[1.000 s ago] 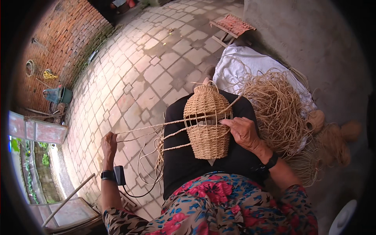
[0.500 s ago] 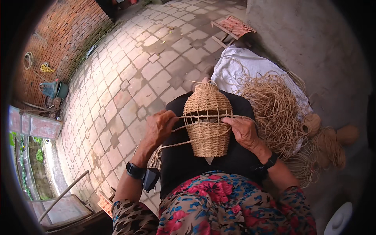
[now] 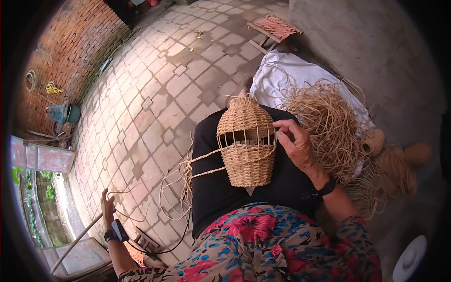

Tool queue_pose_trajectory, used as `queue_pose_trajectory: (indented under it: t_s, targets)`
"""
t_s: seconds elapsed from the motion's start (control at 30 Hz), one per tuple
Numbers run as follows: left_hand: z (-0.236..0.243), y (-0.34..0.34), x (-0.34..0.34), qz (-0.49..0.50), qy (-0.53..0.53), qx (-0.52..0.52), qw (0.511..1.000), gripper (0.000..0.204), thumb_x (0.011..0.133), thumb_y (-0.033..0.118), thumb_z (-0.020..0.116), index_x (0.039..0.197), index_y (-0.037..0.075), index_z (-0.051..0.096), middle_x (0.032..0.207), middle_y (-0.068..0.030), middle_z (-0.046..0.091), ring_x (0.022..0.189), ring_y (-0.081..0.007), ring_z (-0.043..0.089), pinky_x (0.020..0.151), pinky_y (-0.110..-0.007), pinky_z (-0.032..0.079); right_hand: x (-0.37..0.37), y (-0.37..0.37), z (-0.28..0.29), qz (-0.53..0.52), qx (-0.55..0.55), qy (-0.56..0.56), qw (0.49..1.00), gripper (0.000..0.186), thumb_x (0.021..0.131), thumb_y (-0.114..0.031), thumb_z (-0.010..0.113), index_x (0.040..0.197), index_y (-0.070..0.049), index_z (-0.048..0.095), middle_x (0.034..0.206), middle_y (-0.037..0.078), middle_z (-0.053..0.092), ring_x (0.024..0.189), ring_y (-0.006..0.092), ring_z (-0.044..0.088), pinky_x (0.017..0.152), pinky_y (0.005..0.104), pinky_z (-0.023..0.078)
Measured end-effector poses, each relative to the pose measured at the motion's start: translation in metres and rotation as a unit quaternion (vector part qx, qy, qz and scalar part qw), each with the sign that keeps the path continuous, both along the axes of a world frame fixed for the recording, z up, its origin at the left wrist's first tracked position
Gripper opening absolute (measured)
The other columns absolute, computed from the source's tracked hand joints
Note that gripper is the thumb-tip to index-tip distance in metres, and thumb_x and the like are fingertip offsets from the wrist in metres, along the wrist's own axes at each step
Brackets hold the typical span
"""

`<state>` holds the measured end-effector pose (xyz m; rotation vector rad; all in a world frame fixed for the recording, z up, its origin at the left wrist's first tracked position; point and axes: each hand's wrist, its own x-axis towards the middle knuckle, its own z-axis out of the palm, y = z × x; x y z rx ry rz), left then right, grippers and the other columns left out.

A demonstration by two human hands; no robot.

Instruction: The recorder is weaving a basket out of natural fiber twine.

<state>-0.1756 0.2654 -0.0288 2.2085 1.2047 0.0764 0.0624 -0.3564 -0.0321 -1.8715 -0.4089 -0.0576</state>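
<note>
The right hand (image 3: 297,146) has its thumb and forefinger at the right edge of a woven basket (image 3: 249,165); whether they pinch anything, I cannot tell. The basket lies just left of that hand, on dark trousers (image 3: 209,199), its band of bare stakes near the fingertips. Farther left, two twisted cords (image 3: 206,156) extend from it. The left hand (image 3: 108,210) is well apart, beside a thin strand (image 3: 134,185); its grip is unclear. Beyond the right hand, tangled fibre (image 3: 324,127) heaps on white cloth (image 3: 271,77).
</note>
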Motion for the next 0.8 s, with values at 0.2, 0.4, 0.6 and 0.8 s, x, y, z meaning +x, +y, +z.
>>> queue_pose_trajectory:
  t_s: [0.2, 0.4, 0.6, 0.8]
  targets:
    - [0.011, -0.246, 0.155, -0.404, -0.128, -0.030, 0.905, 0.027, 0.088, 0.026, 0.065, 0.104, 0.005, 0.068, 0.074, -0.0098, 0.056, 0.063, -0.0204, 0.054, 0.061, -0.035, 0.044, 0.008, 0.052, 0.011, 0.057, -0.092, -0.027, 0.994, 0.025, 0.079, -0.001, 0.064, 0.102, -0.006, 0.056, 0.064, 0.006, 0.057, 0.057, 0.0185, 0.059, 0.055, 0.0313, 0.047]
    - [0.025, -0.306, 0.179, -0.553, -0.131, 0.031, 0.822, 0.017, 0.085, 0.017, 0.065, 0.087, 0.001, 0.065, 0.077, -0.0157, 0.060, 0.072, -0.0336, 0.061, 0.063, -0.040, 0.047, 0.006, 0.064, 0.001, 0.015, -0.152, -0.077, 0.985, 0.025, 0.077, 0.001, 0.060, 0.098, -0.008, 0.050, 0.060, 0.008, 0.055, 0.056, 0.0272, 0.060, 0.055, 0.0384, 0.046]
    - [-0.002, -0.236, 0.158, -0.422, -0.081, -0.034, 0.902, 0.018, 0.087, 0.017, 0.063, 0.098, 0.003, 0.062, 0.063, -0.0139, 0.053, 0.058, -0.0241, 0.057, 0.057, -0.038, 0.044, 0.032, 0.021, -0.013, -0.043, -0.102, 0.034, 0.993, 0.023, 0.078, 0.007, 0.054, 0.097, -0.004, 0.048, 0.056, 0.006, 0.047, 0.049, 0.0161, 0.048, 0.051, 0.0328, 0.041]
    - [0.020, -0.174, 0.142, -0.198, -0.180, -0.121, 0.956, 0.036, 0.093, 0.021, 0.058, 0.123, 0.003, 0.049, 0.068, -0.0002, 0.051, 0.057, -0.0102, 0.053, 0.053, -0.026, 0.047, 0.014, 0.046, -0.002, -0.022, -0.084, -0.006, 0.996, 0.025, 0.077, 0.008, 0.056, 0.098, -0.003, 0.048, 0.055, 0.006, 0.045, 0.049, 0.0173, 0.049, 0.053, 0.0314, 0.042]
